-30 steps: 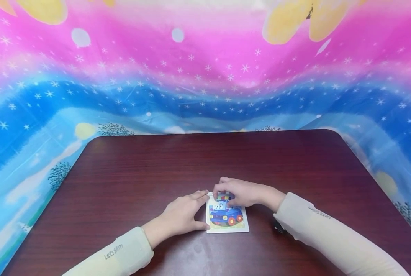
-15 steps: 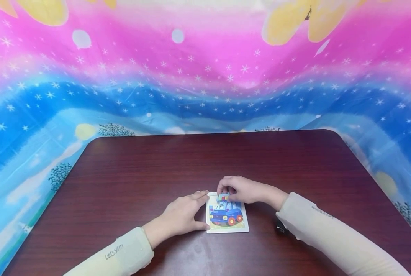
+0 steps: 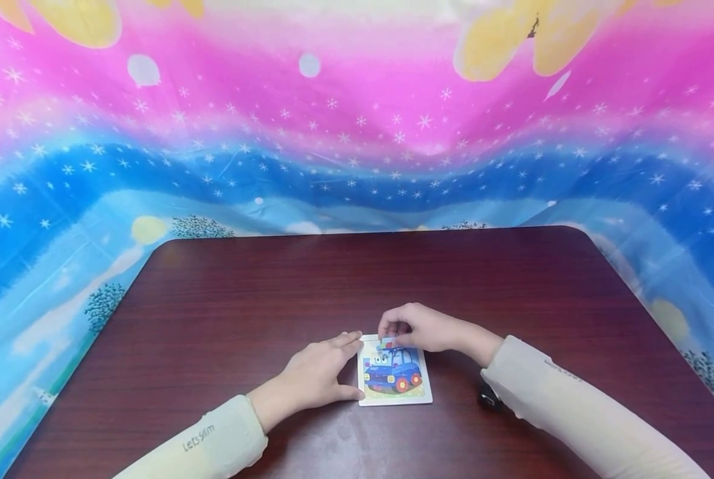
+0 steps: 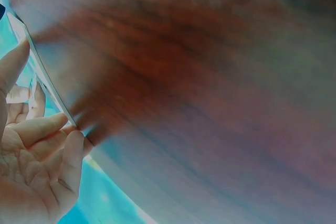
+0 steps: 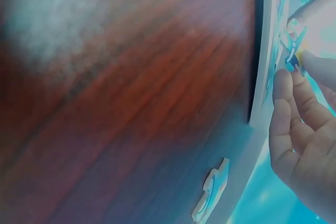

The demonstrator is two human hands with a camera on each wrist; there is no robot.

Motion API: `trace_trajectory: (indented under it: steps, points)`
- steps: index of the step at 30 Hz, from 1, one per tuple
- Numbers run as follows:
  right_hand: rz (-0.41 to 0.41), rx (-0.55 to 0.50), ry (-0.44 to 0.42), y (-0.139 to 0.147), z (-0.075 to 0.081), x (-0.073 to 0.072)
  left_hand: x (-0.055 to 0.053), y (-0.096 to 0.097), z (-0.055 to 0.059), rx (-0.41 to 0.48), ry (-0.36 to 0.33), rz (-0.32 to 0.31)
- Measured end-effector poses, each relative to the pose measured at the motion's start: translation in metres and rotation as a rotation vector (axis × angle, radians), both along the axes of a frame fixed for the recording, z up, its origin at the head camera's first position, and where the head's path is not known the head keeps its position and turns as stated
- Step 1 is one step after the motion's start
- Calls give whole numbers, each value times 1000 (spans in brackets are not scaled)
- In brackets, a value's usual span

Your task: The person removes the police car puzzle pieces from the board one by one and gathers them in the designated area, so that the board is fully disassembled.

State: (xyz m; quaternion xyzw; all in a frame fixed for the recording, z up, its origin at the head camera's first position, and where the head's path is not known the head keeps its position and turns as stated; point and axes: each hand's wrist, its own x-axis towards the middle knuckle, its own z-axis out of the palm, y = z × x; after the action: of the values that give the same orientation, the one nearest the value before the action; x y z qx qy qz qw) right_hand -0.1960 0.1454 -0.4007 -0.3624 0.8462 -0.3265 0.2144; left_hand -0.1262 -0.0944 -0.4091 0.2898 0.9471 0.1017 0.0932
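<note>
A small jigsaw puzzle board (image 3: 392, 402) with a white frame and a blue cartoon car lies flat near the table's front. My left hand (image 3: 315, 372) rests along its left edge, thumb at the near corner and fairly straight fingers at the far one. The left wrist view shows those fingertips touching the board's side (image 4: 47, 80). Over the top of the picture my right hand (image 3: 419, 327) pinches a small coloured puzzle piece (image 3: 386, 343) between thumb and fingers. In the right wrist view that piece (image 5: 293, 45) is tilted, partly hidden by the fingertips.
The dark red wooden table (image 3: 273, 286) reaches back to a pink and blue patterned cloth (image 3: 357, 146). Another loose puzzle piece (image 5: 212, 195) lies on the table beyond the board in the right wrist view. A black object (image 3: 488, 397) shows under the right sleeve.
My right hand has drawn slightly up and right from the picture, then stayed near its top with the puzzle piece pinched, uncovering more of the car. The left hand has kept still.
</note>
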Motion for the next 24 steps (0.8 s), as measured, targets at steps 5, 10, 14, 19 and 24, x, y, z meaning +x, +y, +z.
trace_trajectory:
  steps: [5, 10, 14, 19, 24]
  points:
    - [-2, -28, 0, 3, 1, -1, 0, 1, 0, -4, 12, -3]
    - [-16, -39, -13, 8, 3, 0, 0, 1, -1, -5, 9, 0]
    - [-32, -56, -16, 14, 4, 0, -1, 1, -2, -2, 13, -3]
    - [-47, -57, -7, 22, 6, 1, -1, 0, -2, -2, 18, -1]
    - [-79, -41, -3, 30, 9, 2, 0, 1, -1, -1, 18, 3]
